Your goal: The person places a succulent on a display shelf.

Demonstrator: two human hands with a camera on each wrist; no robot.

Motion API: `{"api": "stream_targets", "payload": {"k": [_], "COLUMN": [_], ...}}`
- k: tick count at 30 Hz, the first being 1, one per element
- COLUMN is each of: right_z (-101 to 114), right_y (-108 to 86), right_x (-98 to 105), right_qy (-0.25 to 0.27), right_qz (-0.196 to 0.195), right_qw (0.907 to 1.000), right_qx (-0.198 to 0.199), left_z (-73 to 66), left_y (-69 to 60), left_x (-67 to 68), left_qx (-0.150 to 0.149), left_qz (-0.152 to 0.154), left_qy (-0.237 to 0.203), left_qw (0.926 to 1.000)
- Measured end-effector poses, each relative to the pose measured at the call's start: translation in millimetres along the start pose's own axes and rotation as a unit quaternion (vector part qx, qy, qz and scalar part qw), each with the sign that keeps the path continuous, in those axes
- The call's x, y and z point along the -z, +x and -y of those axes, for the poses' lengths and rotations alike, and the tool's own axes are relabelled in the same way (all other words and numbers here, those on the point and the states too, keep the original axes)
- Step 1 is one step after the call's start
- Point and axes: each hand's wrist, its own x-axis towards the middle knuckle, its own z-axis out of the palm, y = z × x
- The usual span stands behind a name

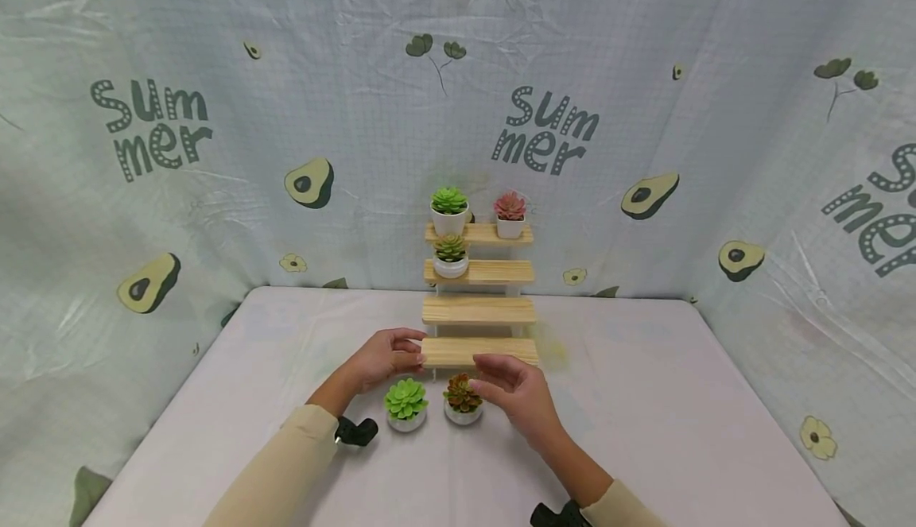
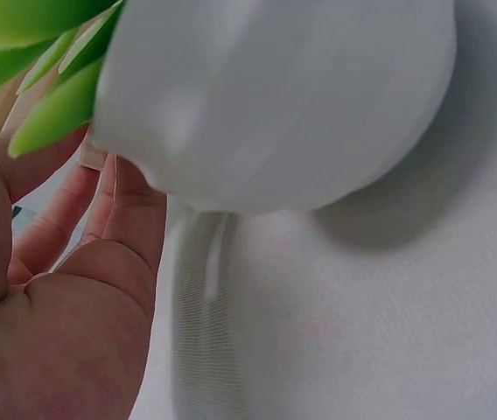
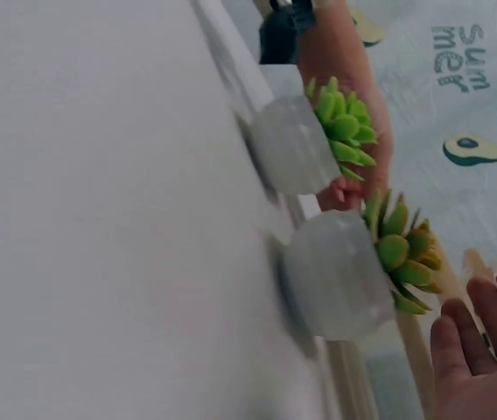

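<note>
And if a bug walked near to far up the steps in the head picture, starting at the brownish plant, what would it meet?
Brownish plant, bottom step, second step, third step with an olive-green plant, top step with a bright green plant and a pink plant.

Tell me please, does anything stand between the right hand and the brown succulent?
Nothing visible stands between the right hand and the brown succulent: the hand is right beside it. The neighbouring green succulent stands on its far side, away from that hand.
</note>
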Motion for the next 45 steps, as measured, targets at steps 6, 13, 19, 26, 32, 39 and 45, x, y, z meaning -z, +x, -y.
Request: {"api": "stream_targets", "payload": {"k": [6,13,19,26,32,39,45], "right_z": [-13.3,-25.0,-29.4,-32.4,-32.5,-33.2,-35.9], "right_y": [-10.5,-14.6,-15.3,-11.8,-7.4,-7.2,-6.7], "right_x": [-0.7,-0.2,-4.0,-7.6,-8.4,-10.8,-11.6], "right_qy": [-0.029,-0.037,-0.016,-0.036,-0.061,-0.065,-0.061], "right_qz": [0.01,0.028,0.034,0.051,0.056,0.063,0.056], "right_qw": [0.9994,0.9987,0.9988,0.9972,0.996,0.9953,0.9958], "right_qx": [-0.014,-0.019,-0.031,-0.042,-0.034,-0.035,-0.04], "left_z": [0.6,0.6,1.1,0.6,0.7,1.1,1.2], "left_y": [1.2,0.4,-0.1,0.3,1.5,0.3,0.3], "left_x": [-2.1,-3.6,-2.4,-1.4,-1.7,-0.9,-0.1], "left_qx": [-0.004,-0.002,0.0,0.002,-0.01,-0.005,0.005], "left_qz": [0.005,0.002,0.003,-0.001,0.011,0.009,0.003], "left_qy": [-0.002,-0.008,-0.015,-0.015,-0.023,-0.026,-0.029], "left_qw": [1.0,1.0,0.9999,0.9999,0.9996,0.9996,0.9996]}}
